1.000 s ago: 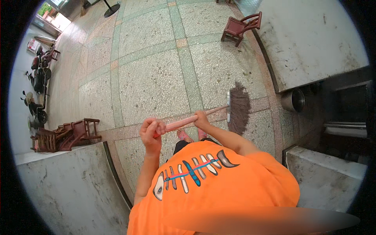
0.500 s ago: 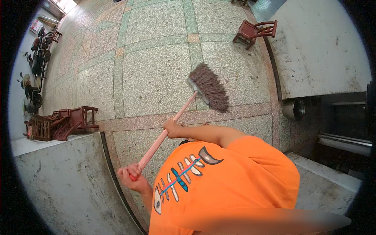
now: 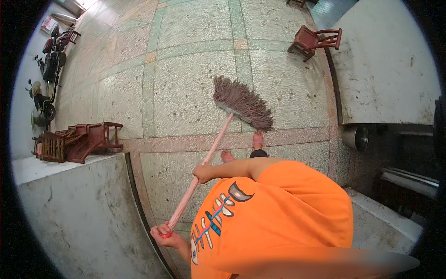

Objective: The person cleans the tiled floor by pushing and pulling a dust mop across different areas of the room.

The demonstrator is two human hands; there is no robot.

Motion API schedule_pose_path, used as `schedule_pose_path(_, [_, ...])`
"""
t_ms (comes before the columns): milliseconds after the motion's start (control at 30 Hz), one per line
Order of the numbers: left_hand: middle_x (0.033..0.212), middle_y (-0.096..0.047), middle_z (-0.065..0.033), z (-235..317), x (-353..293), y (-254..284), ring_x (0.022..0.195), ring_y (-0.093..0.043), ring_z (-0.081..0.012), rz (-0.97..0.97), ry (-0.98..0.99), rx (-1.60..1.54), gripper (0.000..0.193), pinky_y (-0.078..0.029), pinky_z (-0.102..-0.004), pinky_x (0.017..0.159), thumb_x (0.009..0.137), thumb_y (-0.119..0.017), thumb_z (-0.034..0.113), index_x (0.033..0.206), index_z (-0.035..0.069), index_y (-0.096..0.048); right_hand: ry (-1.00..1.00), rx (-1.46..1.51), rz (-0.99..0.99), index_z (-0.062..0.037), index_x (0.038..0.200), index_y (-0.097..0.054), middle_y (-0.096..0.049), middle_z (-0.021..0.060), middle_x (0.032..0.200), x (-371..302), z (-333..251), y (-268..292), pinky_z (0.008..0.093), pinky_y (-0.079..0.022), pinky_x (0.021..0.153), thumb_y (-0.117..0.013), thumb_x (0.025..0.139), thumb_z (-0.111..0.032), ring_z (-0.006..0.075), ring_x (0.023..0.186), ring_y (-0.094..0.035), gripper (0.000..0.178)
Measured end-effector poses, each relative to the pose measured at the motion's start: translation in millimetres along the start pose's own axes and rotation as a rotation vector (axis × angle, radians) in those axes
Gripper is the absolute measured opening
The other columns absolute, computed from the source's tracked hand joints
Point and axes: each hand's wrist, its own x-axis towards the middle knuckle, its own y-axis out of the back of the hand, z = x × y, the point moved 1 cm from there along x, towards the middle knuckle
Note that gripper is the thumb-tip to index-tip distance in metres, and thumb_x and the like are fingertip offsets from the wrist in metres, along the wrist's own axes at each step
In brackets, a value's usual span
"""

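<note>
A mop slants across the floor ahead of me, its brown-grey string head (image 3: 244, 103) spread on the terrazzo and its pink handle (image 3: 218, 139) running back toward my lower left. My left hand (image 3: 166, 235) is closed round the top end of the handle, at a red tip. Farther down the shaft, my right hand (image 3: 202, 173) wraps round it, the forearm crossing in front of my orange shirt (image 3: 283, 209). Both of my feet (image 3: 258, 139) show in part just behind the mop head.
A low grey wall (image 3: 83, 209) stands at the left with wooden chairs (image 3: 88, 139) by its top. Another pale wall (image 3: 385, 65) is at the right, with a small wooden chair (image 3: 311, 42) and a metal pot (image 3: 357, 137) near it. Scooters (image 3: 46, 97) line the far left.
The mop head has swung a little leftward and turned, its strands fanning wider. Both hands have come nearer to me with the handle. My feet now show.
</note>
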Motion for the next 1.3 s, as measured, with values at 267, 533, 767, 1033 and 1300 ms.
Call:
schedule_pose_path(267, [0.046, -0.029, 0.0028, -33, 5, -79, 0.040, -0.032, -0.0099, -0.281, 0.075, -0.124, 0.011, -0.045, -0.0328, 0.064, 0.081, -0.042, 0.018, 0.074, 0.009, -0.043, -0.113, -0.031, 0.212, -0.0057, 0.082, -0.060, -0.058, 0.0147, 0.084, -27, 72, 47, 0.0470, -0.044, 0.072, -0.060, 0.063, -0.017, 0.0334, 0.091, -0.052, 0.022])
schedule_pose_path(533, [0.047, -0.026, 0.0032, -118, -28, -264, 0.039, -0.029, -0.0091, -0.632, 0.241, -0.106, 0.009, -0.046, -0.0369, 0.067, 0.079, -0.041, 0.012, 0.070, 0.010, -0.040, -0.421, -0.023, 0.553, -0.0038, 0.085, -0.061, -0.058, 0.0172, 0.090, -123, 219, 142, 0.0478, -0.043, 0.077, -0.057, 0.068, -0.017, 0.0319, 0.088, -0.056, 0.022])
schedule_pose_path(767, [0.049, -0.029, 0.0012, -187, -130, -429, 0.042, -0.032, -0.0110, -0.910, 0.360, -0.050, 0.008, -0.045, -0.0366, 0.067, 0.081, -0.043, 0.009, 0.074, 0.005, -0.045, -0.736, -0.006, 0.810, -0.0051, 0.079, -0.060, -0.059, 0.0151, 0.084, -252, 351, 195, 0.0444, -0.045, 0.071, -0.058, 0.067, -0.014, 0.0337, 0.084, -0.056, 0.015])
schedule_pose_path(1033, [0.053, -0.036, -0.0004, -231, -247, -502, 0.046, -0.038, -0.0129, -1.246, 0.449, 0.078, 0.007, -0.046, -0.0352, 0.067, 0.082, -0.047, 0.010, 0.082, 0.003, -0.048, -0.961, 0.130, 0.954, -0.0059, 0.092, -0.055, -0.054, 0.0140, 0.100, -396, 402, 173, 0.0425, -0.043, 0.081, -0.058, 0.072, -0.014, 0.0316, 0.099, -0.049, 0.022])
schedule_pose_path(1300, [0.052, -0.037, -0.0007, -236, -269, -500, 0.044, -0.036, -0.0112, -1.359, 0.617, 0.215, 0.008, -0.046, -0.0334, 0.064, 0.081, -0.049, 0.010, 0.078, 0.003, -0.049, -0.983, 0.152, 0.979, -0.0043, 0.088, -0.054, -0.055, 0.0158, 0.093, -413, 407, 91, 0.0447, -0.040, 0.081, -0.059, 0.069, -0.012, 0.0341, 0.096, -0.048, 0.021])
